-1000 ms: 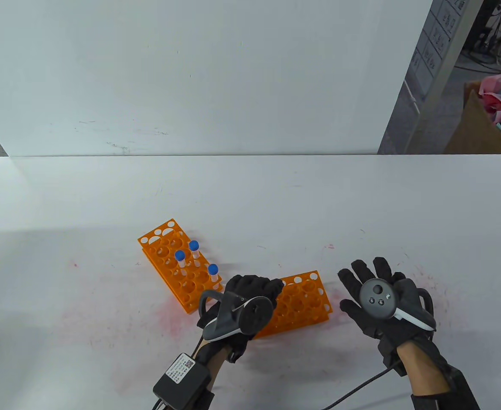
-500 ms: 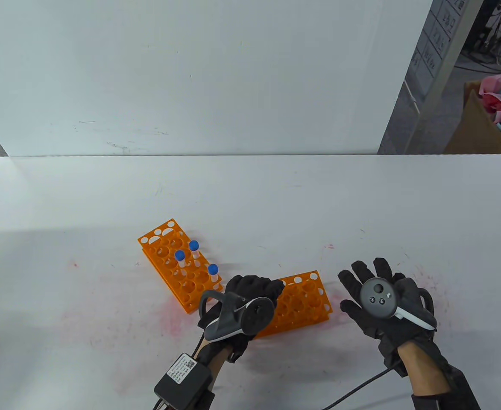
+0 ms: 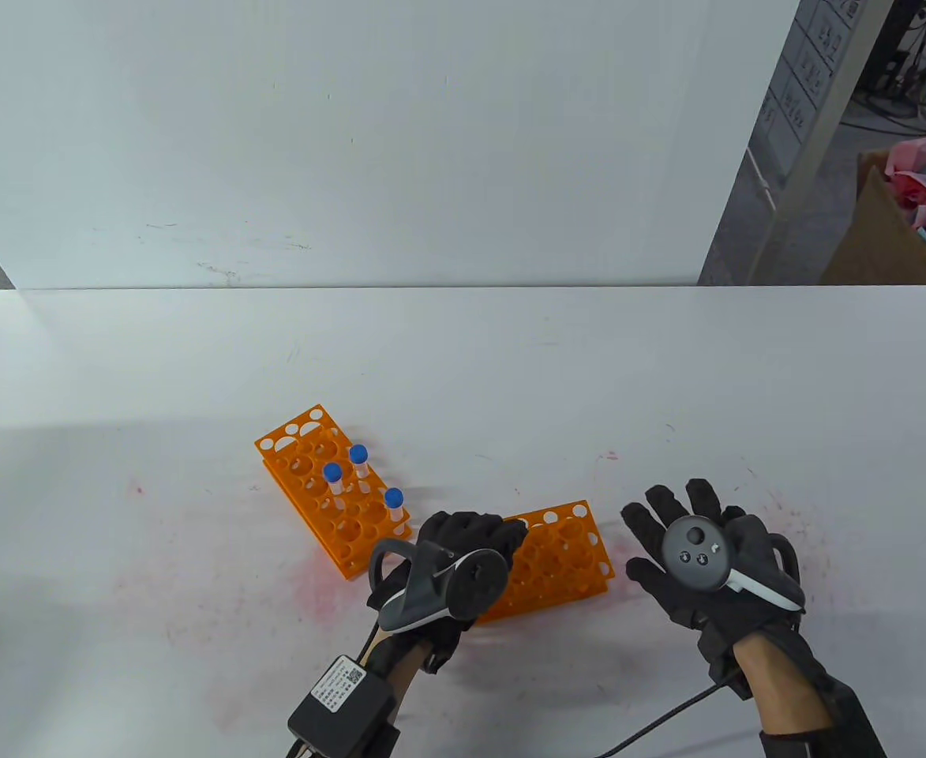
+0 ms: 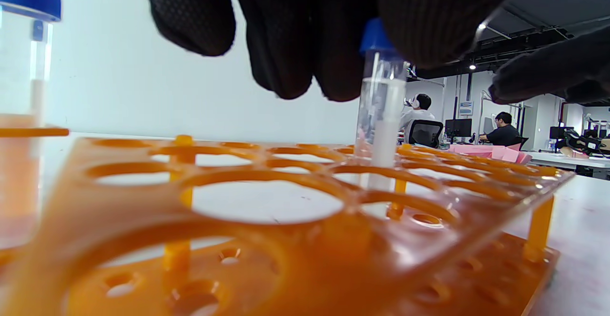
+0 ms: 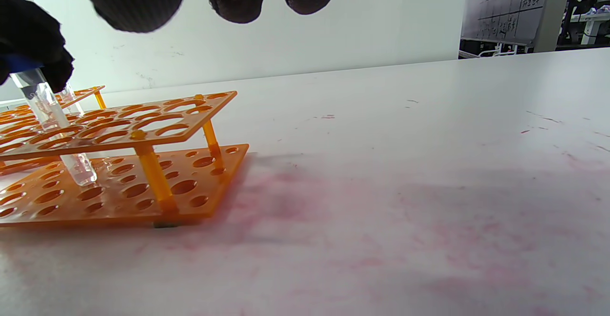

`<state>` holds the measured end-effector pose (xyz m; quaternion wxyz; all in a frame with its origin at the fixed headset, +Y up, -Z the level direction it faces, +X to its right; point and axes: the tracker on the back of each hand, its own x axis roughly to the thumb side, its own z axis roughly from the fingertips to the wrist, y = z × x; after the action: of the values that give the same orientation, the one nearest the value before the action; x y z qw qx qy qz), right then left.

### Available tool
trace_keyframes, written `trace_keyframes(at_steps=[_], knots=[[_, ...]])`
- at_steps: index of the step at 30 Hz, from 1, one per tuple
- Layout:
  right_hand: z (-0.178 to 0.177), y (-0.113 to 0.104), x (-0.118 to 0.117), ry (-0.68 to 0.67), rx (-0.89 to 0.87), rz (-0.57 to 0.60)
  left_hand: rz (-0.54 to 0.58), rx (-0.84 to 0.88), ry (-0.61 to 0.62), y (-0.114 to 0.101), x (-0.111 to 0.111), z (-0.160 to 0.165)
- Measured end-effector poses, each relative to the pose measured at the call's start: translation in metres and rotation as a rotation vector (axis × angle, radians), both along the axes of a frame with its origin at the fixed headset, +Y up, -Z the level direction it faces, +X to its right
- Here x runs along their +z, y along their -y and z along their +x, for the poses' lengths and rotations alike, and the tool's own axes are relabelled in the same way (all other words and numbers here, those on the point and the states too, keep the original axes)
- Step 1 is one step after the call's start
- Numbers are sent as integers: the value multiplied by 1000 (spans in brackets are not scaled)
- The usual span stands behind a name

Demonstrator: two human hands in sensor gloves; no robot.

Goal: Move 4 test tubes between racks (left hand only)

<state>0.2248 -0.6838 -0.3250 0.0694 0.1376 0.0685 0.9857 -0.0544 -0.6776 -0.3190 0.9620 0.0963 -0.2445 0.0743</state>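
From the table view, two orange racks sit on the white worktop [image 3: 463, 355]. The left rack [image 3: 305, 466] carries three blue-capped tubes [image 3: 359, 462], all upright. The right rack [image 3: 565, 557] lies just beside it, its left end covered by the left hand [image 3: 463, 545], whose fingers curl down over the holes. The right hand [image 3: 695, 553] rests on the worktop right of that rack, fingers spread and holding nothing.

In the left wrist view, the left hand's fingers [image 4: 310, 39] pinch the blue cap of a fourth tube [image 4: 381, 116], which stands in a hole of the right rack.

In the right wrist view, that tube [image 5: 57, 125] leans slightly, its bottom reaching the rack's lower plate [image 5: 124, 187].
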Motion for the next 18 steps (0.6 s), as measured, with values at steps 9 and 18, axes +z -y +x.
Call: trace_keyframes(at_steps=[9, 18], knots=[[-4, 1, 1, -13, 0, -17, -107, 66, -6, 3, -5, -6], [-4, 1, 1, -16, -1, -18, -107, 150, 6, 0, -5, -31]])
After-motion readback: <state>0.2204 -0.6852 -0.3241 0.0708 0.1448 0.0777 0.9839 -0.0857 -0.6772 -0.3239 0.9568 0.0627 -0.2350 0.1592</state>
